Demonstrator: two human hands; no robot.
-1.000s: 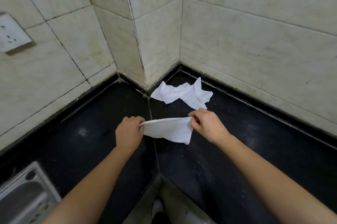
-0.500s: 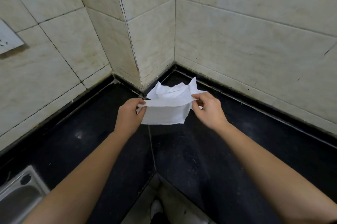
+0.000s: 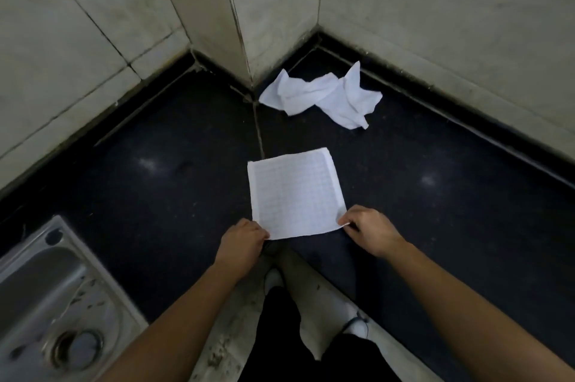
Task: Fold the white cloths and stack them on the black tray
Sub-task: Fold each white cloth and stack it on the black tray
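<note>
While it lies spread flat, cloth: on the dark surface, near its front edge.
Left hand: fingers pinch the cloth's near left corner.
Right hand: fingers pinch its near right corner.
Crumpled cloth: by the wall corner, well apart.
Sink: lower left, set in the surface.

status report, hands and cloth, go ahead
Hands: left hand and right hand each pinch a near corner of flat white square cloth, spread on black stone counter. Crumpled white cloth lies apart by the wall corner. Nothing in the way.
</note>
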